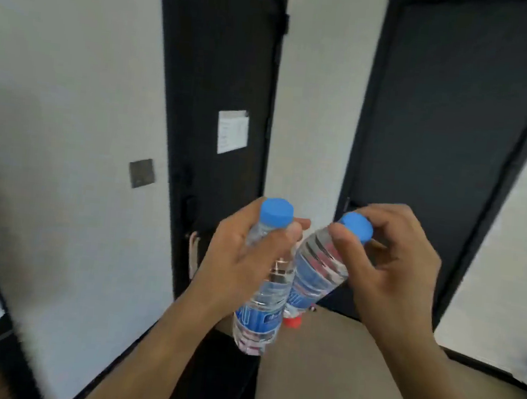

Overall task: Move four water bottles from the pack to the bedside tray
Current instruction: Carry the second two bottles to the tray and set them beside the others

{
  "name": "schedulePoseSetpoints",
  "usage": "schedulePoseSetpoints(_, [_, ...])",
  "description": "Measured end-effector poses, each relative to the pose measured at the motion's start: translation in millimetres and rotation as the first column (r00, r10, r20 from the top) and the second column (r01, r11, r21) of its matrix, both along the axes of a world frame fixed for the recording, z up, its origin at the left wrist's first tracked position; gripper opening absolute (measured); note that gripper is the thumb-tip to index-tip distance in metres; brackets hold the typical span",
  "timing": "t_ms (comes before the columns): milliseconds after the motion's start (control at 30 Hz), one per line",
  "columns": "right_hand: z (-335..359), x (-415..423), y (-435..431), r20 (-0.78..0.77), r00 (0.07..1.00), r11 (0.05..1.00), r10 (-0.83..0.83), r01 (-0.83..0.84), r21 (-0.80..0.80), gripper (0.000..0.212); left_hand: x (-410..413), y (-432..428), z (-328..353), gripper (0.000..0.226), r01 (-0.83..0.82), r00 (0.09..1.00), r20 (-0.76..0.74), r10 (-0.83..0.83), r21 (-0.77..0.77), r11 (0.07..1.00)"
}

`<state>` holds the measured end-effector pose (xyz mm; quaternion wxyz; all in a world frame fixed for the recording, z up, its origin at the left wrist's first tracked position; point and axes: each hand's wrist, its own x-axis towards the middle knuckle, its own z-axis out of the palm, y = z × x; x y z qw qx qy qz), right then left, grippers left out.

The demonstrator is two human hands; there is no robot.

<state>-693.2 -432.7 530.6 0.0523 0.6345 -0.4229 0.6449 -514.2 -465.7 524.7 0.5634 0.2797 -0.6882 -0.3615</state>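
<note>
Two clear water bottles with blue caps and blue labels are held up in front of me. My left hand (243, 261) grips the neck of the left bottle (261, 305), which hangs nearly upright. The right bottle (316, 268) is tilted, its base toward the left bottle, and my right hand (401, 261) holds it by the cap end. The two bottles touch or nearly touch at mid-height. Neither the pack nor the bedside tray is in view.
Ahead are white walls with two black doors: the left door (220, 98) carries a white notice (232, 131), the right door (448, 136) stands beside it. A grey wall switch (141, 173) is at the left. Something red (291, 320) lies on the beige floor (334, 383) behind the bottles.
</note>
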Motion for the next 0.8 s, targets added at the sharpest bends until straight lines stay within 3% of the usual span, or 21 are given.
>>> schedulePoseSetpoints(100, [45, -135, 77, 0.084, 0.969, 0.971, -0.231, 0.236, -0.046, 0.021, -156, 26, 37, 0.022, 0.273, 0.961, 0.066, -0.269, -0.075, 0.959])
schedulePoseSetpoints(167, [59, -196, 116, 0.182, 0.942, 0.959, -0.282, 0.285, 0.012, 0.024, -233, 49, 44, 0.024, 0.375, 0.926, 0.079, -0.368, -0.117, 0.919])
schedulePoseSetpoints(400, [55, -465, 322, 0.313, 0.705, 0.771, -0.637, 0.585, 0.252, 0.038, -563, 213, 34, 0.021, 0.792, 0.611, -0.024, -0.791, 0.020, 0.610])
schedulePoseSetpoints(667, [38, -680, 521, 0.295, 0.339, 0.423, -0.893, 0.855, 0.299, 0.043, -842, 396, 12, 0.009, 0.971, 0.229, 0.004, -0.974, 0.070, 0.228])
schedulePoseSetpoints(800, [16, -774, 593, 0.297, 0.169, 0.257, -0.940, 0.922, 0.289, 0.033, -962, 467, -6, 0.025, 0.992, 0.053, 0.066, -0.996, 0.110, 0.060])
